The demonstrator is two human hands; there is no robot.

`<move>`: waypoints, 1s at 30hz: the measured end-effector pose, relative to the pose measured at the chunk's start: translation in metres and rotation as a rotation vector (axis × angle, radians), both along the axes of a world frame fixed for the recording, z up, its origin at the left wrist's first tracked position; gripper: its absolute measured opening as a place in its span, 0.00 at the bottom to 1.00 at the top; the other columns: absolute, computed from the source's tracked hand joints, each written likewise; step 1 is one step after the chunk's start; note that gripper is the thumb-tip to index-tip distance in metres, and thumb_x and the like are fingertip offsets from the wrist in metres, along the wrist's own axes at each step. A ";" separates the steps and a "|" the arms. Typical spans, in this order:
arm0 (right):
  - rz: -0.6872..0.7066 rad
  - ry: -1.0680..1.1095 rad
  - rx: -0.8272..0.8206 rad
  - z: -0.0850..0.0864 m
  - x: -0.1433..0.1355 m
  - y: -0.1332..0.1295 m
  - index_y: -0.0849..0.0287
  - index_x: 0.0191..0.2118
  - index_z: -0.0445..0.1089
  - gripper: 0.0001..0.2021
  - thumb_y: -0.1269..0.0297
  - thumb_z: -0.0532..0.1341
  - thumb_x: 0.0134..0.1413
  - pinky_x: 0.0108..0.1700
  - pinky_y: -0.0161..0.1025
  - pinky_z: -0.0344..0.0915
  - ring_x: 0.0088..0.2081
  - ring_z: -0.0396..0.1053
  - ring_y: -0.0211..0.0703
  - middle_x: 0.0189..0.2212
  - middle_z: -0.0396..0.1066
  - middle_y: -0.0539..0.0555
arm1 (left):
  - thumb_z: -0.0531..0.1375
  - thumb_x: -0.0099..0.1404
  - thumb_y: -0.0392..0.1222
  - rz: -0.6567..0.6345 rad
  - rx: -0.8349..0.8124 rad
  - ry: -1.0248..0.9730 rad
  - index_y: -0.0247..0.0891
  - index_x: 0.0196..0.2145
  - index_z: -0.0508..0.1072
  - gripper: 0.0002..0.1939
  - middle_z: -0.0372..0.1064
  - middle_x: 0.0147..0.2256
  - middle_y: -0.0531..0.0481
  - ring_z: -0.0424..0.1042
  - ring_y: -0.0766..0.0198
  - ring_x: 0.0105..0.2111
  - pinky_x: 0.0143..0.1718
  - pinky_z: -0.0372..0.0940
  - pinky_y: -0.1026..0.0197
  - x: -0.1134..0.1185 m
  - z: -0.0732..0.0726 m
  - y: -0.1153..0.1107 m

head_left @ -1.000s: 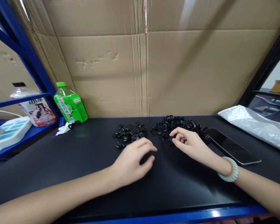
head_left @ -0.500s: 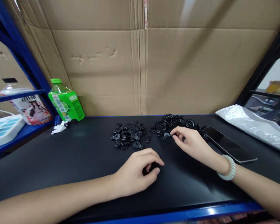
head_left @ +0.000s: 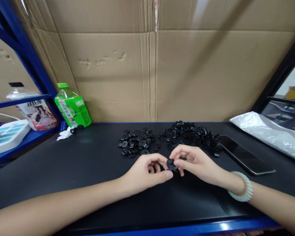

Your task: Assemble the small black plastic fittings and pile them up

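Observation:
A small round black part (head_left: 171, 164) is held between my two hands above the front of the black table. My left hand (head_left: 149, 170) pinches its left and lower side with thumb and fingertips. On its right side, the thumb and fingers of my right hand (head_left: 193, 161) grip the same part. Behind my left hand lies a smaller pile of black parts (head_left: 136, 141). A larger pile of similar black parts (head_left: 191, 133) spreads behind my right hand.
A phone (head_left: 244, 155) lies right of the larger pile, with a silver bag (head_left: 267, 131) beyond it. At the back left stand a green bottle (head_left: 75, 108) and a white tissue (head_left: 64, 133). A cardboard wall (head_left: 113, 75) closes the back.
My right hand has come away from the larger pile toward me with a black part. My left hand's fingers have closed on that part.

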State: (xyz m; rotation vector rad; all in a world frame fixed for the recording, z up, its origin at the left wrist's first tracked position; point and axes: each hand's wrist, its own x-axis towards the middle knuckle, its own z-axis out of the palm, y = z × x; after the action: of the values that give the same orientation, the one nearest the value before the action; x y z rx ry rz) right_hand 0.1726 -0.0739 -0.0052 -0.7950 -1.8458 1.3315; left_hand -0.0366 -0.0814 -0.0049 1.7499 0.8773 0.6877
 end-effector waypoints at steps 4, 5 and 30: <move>-0.005 0.013 -0.006 0.000 0.000 -0.001 0.61 0.37 0.70 0.05 0.65 0.62 0.57 0.27 0.31 0.65 0.23 0.65 0.31 0.28 0.68 0.49 | 0.65 0.55 0.44 -0.016 -0.041 -0.031 0.32 0.38 0.72 0.15 0.68 0.32 0.50 0.57 0.72 0.22 0.24 0.53 0.66 0.000 0.002 0.000; -0.008 0.011 -0.011 0.000 0.000 -0.002 0.62 0.37 0.70 0.05 0.65 0.62 0.56 0.27 0.31 0.65 0.23 0.64 0.31 0.28 0.68 0.49 | 0.65 0.54 0.44 -0.014 -0.051 -0.034 0.32 0.37 0.72 0.16 0.68 0.31 0.51 0.57 0.72 0.22 0.24 0.53 0.66 0.000 0.003 0.000; -0.007 -0.095 -0.196 0.000 -0.010 -0.007 0.63 0.27 0.65 0.16 0.54 0.60 0.56 0.15 0.25 0.53 0.15 0.58 0.26 0.20 0.68 0.49 | 0.66 0.52 0.44 0.192 -0.271 -0.101 0.34 0.20 0.71 0.12 0.66 0.16 0.55 0.59 0.71 0.18 0.21 0.52 0.67 0.007 0.011 -0.001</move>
State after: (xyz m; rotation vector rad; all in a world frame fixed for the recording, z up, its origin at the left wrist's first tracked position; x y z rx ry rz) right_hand 0.1622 -0.0813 -0.0050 -0.9812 -1.8014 1.5100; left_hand -0.0296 -0.0825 0.0061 1.3915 1.0261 0.7382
